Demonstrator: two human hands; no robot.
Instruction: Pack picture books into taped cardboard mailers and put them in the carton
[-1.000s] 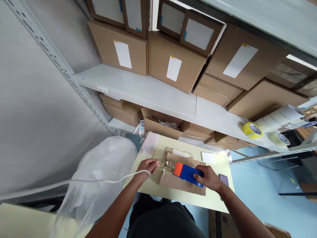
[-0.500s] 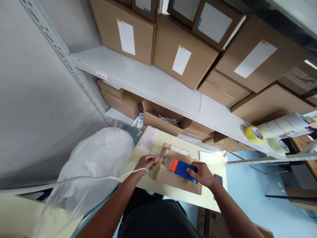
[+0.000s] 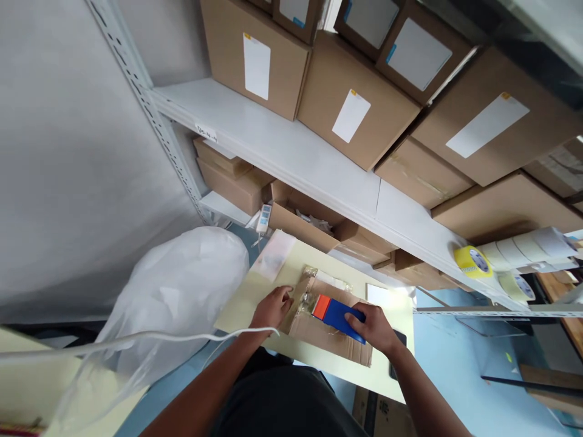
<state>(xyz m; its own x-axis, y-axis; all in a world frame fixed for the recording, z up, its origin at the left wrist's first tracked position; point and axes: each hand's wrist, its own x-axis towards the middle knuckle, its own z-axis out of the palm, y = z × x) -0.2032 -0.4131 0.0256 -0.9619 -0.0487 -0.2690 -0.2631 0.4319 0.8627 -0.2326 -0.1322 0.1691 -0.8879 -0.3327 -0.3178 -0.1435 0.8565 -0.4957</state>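
A flattened-looking brown cardboard box [image 3: 337, 343] lies on the pale yellow table, with shiny clear tape near its left end. My right hand [image 3: 371, 325] is closed round a flat blue tool [image 3: 341, 318] with an orange end, held over the box. That orange end points left, at the taped part; the tool's exact kind is unclear. At the box's left edge is my left hand [image 3: 272, 308], its fingers curled in. Whatever those fingers pinch, if anything, is too small to make out. A white cable [image 3: 214, 335] passes across the view in front of the left wrist.
A phone [image 3: 397, 355] lies beside my right wrist. A white sheet [image 3: 380, 295] is at the table's far right. A large translucent bag [image 3: 182, 285] bulges at left. Ahead, a shelf [image 3: 291, 152] holds cartons and tape rolls [image 3: 473, 261].
The view has shifted a little. My left hand has turned and come closer to the box's left edge. My right hand keeps the blue tool at nearly the same spot over the box.
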